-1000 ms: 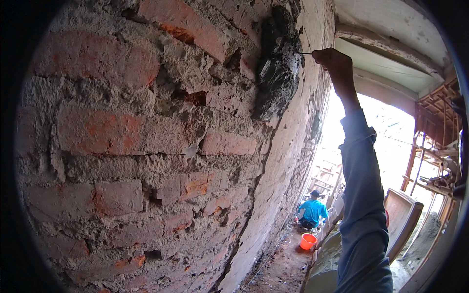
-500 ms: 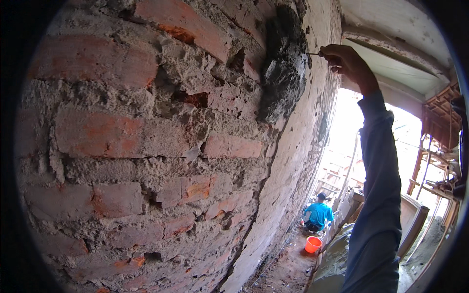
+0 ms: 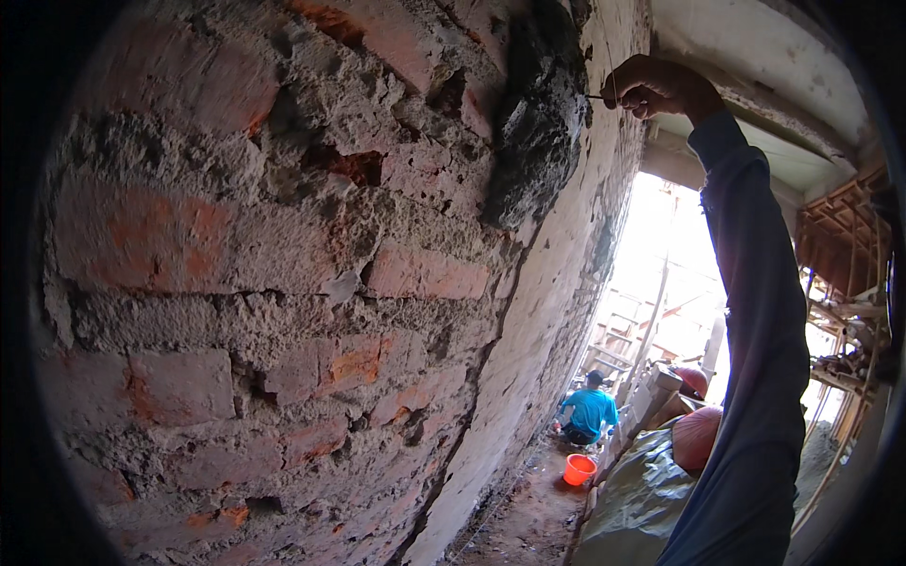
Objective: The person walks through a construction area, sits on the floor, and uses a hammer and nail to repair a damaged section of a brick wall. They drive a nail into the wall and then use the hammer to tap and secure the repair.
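Observation:
My right hand (image 3: 663,88) is raised high against the wall, its fingers pinched around a thin nail (image 3: 594,96). The nail points left, with its tip at the edge of a dark grey, wet-looking mortar patch (image 3: 536,127); whether it has gone in cannot be made out. A fine string (image 3: 612,64) runs upward beside my fingertips. Left of the patch, the brick wall (image 3: 160,236) is bare, with rough, crumbling joints. Pale old plaster (image 3: 557,255) covers the wall on the patch's other side. My left hand is out of view.
Down the narrow dirt passage (image 3: 514,514), a person in a blue shirt (image 3: 589,415) crouches by the wall, near an orange bucket (image 3: 578,469). A shiny grey-green sheet (image 3: 637,500) and a reddish rounded object (image 3: 696,438) lie below my arm. A concrete ceiling (image 3: 764,42) hangs overhead.
The wall and passage have shifted left and slightly in the picture. My right hand keeps its pinch on the nail, now with the string showing beside it. Reddish rounded objects have appeared beside my arm.

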### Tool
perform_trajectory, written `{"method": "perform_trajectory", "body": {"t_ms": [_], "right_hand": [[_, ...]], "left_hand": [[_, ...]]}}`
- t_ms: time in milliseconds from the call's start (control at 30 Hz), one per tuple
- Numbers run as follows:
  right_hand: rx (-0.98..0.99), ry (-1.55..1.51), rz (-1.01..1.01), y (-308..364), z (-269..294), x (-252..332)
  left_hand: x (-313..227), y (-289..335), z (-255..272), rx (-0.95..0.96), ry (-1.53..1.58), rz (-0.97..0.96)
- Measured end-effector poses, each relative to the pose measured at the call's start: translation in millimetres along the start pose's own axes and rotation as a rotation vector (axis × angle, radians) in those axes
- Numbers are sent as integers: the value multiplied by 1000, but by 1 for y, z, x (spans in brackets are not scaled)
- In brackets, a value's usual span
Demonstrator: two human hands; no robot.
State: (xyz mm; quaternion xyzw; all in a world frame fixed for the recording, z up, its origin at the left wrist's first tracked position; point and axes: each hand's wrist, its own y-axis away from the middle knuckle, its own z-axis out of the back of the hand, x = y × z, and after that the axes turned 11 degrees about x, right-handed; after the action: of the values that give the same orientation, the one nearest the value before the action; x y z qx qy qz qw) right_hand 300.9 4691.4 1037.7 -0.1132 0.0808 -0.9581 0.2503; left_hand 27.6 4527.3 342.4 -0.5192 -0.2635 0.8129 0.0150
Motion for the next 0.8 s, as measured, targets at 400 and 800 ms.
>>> {"method": "perform_trajectory", "body": {"t_ms": [400,800], "right_hand": [[-68,-180,124,-10,-3,-17],[-55,-266,145,-12,-3,-21]], "left_hand": [[5,-9,-3,32,79,-59],[14,-19,-4,85,116,-60]]}}
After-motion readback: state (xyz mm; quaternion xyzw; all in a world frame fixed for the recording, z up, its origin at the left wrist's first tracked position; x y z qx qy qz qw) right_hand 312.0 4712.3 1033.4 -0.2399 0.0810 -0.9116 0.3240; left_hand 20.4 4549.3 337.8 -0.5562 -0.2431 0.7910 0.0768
